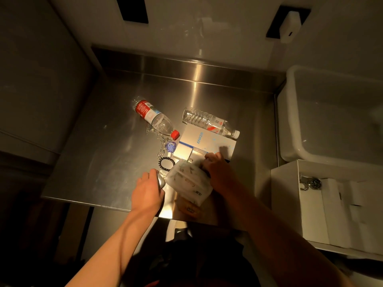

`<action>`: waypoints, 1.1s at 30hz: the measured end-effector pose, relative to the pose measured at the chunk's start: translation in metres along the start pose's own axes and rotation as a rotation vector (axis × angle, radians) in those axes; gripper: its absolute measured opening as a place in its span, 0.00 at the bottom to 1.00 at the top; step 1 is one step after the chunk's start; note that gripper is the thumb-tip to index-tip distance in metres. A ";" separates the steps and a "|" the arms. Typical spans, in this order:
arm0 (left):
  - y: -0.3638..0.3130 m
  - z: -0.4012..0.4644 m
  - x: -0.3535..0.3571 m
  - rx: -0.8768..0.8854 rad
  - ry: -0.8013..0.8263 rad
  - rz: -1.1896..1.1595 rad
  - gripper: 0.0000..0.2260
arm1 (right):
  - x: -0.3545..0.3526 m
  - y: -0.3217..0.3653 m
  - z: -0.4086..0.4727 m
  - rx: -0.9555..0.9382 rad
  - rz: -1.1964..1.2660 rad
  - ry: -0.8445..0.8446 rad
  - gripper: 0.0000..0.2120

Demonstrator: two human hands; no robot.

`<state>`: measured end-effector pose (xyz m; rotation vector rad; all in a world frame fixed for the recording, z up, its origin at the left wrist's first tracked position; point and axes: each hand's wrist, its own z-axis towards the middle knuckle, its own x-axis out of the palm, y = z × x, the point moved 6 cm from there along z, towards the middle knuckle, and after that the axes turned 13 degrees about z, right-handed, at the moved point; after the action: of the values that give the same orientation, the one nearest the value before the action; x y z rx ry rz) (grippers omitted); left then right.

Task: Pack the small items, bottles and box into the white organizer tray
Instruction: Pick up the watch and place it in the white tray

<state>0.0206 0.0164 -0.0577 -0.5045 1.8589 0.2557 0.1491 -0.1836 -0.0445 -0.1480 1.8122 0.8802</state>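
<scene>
On the steel table lie a red-labelled bottle (pixel 154 119) with a red cap and a clear bottle (pixel 209 122), both on their sides. A white Anker box (pixel 204 143) sits just in front of the clear bottle. My right hand (pixel 217 168) grips the upper edge of a frosted plastic pouch (pixel 189 181) near the table's front edge. My left hand (pixel 148 190) is closed over a small round silver object (pixel 161 181) beside the pouch. A black bead bracelet (pixel 165 163), a blue tag (pixel 171 147) and a silver chain (pixel 155 134) lie between the bottles and my hands. The white organizer tray (pixel 290 204) stands at the right, holding a wristwatch (pixel 312 183).
A large white plastic tub (pixel 290 125) sits at the right behind the tray. The table (pixel 93 162) has a raised steel back edge and a wall behind it. The table's front edge runs just under my wrists.
</scene>
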 end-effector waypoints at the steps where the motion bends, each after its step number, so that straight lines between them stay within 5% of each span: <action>1: 0.001 0.000 -0.001 0.013 -0.002 0.005 0.21 | -0.002 0.000 -0.001 -0.002 0.008 -0.015 0.09; 12: 0.002 -0.004 -0.045 0.004 -0.169 -0.043 0.24 | -0.022 0.011 -0.008 -0.026 0.049 -0.203 0.08; 18: -0.028 -0.007 -0.086 0.069 -0.299 -0.141 0.25 | -0.049 0.014 -0.022 -0.134 0.167 -0.398 0.18; 26: -0.134 -0.022 -0.119 0.300 -0.329 -0.232 0.26 | -0.127 -0.008 -0.066 -0.024 0.316 -0.449 0.25; 33: -0.254 -0.053 -0.121 0.487 -0.298 -0.271 0.26 | -0.189 -0.061 -0.151 0.014 0.296 -0.583 0.21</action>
<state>0.1255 -0.2042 0.0913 -0.3499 1.4730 -0.2868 0.1440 -0.3782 0.1112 0.3632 1.3053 0.9910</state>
